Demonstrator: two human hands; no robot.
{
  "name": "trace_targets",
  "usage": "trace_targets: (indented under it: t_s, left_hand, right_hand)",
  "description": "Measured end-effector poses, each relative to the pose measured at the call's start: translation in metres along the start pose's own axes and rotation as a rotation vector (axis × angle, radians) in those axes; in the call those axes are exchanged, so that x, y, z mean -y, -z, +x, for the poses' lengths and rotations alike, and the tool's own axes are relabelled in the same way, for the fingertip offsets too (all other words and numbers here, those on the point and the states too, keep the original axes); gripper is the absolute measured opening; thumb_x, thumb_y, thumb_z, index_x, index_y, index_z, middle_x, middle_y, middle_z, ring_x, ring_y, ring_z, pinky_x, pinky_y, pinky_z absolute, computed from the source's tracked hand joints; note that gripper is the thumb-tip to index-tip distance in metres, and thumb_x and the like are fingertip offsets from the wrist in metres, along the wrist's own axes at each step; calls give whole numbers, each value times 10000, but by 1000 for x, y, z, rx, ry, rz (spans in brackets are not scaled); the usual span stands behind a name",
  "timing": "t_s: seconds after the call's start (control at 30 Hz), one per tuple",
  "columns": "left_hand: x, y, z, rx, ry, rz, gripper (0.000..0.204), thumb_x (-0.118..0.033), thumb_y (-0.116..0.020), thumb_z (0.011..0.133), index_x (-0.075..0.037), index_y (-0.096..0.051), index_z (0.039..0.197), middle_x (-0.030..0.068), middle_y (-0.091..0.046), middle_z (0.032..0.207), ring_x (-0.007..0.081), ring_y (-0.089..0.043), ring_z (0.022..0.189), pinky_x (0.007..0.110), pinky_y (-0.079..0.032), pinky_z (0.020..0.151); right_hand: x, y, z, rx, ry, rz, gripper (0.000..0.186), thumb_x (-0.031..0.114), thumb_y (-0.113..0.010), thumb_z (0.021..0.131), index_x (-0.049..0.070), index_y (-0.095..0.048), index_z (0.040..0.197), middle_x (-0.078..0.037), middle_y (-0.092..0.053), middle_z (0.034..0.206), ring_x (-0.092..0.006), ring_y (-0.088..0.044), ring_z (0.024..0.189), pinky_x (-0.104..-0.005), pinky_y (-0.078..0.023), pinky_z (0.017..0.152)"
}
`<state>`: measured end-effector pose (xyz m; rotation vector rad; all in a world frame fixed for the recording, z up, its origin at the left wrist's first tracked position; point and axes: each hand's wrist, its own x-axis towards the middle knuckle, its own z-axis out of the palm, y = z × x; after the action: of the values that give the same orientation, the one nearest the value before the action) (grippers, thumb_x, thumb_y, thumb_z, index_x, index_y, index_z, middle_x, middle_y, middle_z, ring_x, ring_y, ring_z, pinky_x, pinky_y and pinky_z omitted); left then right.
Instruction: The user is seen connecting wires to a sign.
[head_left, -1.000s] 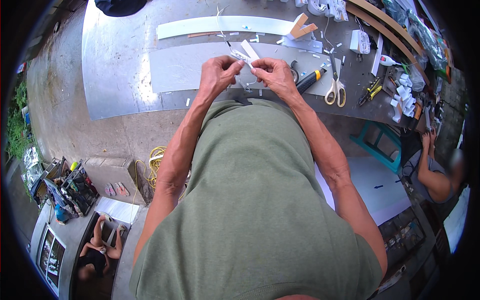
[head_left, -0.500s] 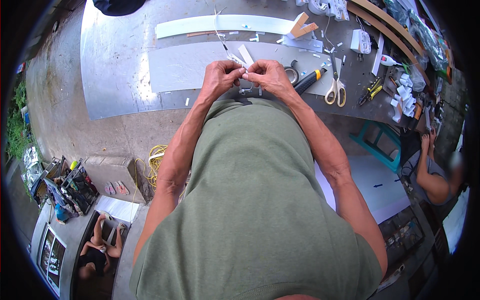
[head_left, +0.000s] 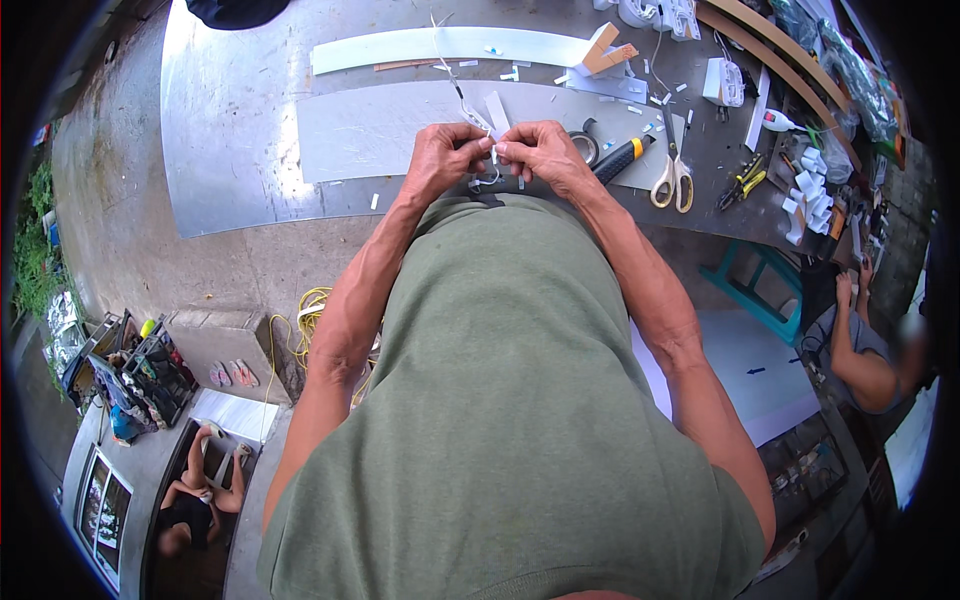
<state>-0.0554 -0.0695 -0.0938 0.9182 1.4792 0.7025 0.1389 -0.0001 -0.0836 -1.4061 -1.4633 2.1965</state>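
Note:
Over the near edge of the metal table [head_left: 235, 120], both hands pinch at a thin white wire [head_left: 473, 114]. My left hand [head_left: 446, 157] has thumb and fingertips closed on it. My right hand [head_left: 540, 155] pinches just beside, its fingertips a small gap away. A short white bit shows between them; its exact kind is too small to make out. Below the fingers a white wire loop [head_left: 487, 182] curls, partly hidden. Beyond the hands lies a flat white strip [head_left: 497, 112]. Right of my right hand are a black tape roll [head_left: 584, 148] and a black-and-yellow utility knife [head_left: 624, 158].
Scissors [head_left: 671, 175] and yellow-handled pliers [head_left: 742, 184] lie to the right, near curled white pieces [head_left: 810, 195]. A wooden block [head_left: 606, 52] stands on a long white strip [head_left: 440, 46]. A teal stool [head_left: 755, 290] and another person [head_left: 868, 350] are at right.
My fingertips have drawn slightly apart, and a white bit now shows between them. The wire beyond the hands has shifted a little to the right.

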Motion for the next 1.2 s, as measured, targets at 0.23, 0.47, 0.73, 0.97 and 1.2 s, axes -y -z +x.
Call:
trace_targets:
  t_s: [0.23,0.47,0.73,0.97,1.2]
  left_hand:
    - [-6,-2,-2,-40,33,-54,208,-168,-706,950,20,-746,1028,56,-729,805,95,-676,664,243,-524,592]
    - [-6,-4,-3,-85,29,-102,217,-172,-716,941,27,-744,1022,67,-732,809,102,-677,662,249,-534,600]
    - [-7,-7,-1,-121,25,-30,231,-178,-728,923,42,-745,989,79,-733,798,106,-674,646,261,-544,599]
    - [-10,-7,-1,-94,9,32,239,-191,-736,903,44,-743,945,72,-725,770,111,-670,649,264,-538,607]
    - [2,-3,2,-120,40,-284,228,-200,-739,888,28,-736,897,56,-682,721,96,-604,618,245,-467,568]
  right_hand:
    - [4,-4,-3,-58,23,-44,245,216,-673,957,-23,-722,934,-45,-697,766,-85,-629,606,-226,-483,469]
    - [5,-6,-2,-109,90,-304,236,210,-649,968,-19,-707,956,-48,-692,761,-86,-636,622,-233,-499,489]
    - [-4,-7,3,-209,288,-464,262,235,-678,927,-24,-707,955,-76,-694,726,-120,-620,624,-312,-508,595]
    - [-9,-12,6,-248,321,-573,228,193,-644,921,-32,-679,914,-155,-694,737,-248,-681,660,-380,-526,636]
    - [9,21,2,-710,503,-752,136,88,-567,911,-21,-624,970,-178,-688,816,-399,-679,756,-514,-528,720]
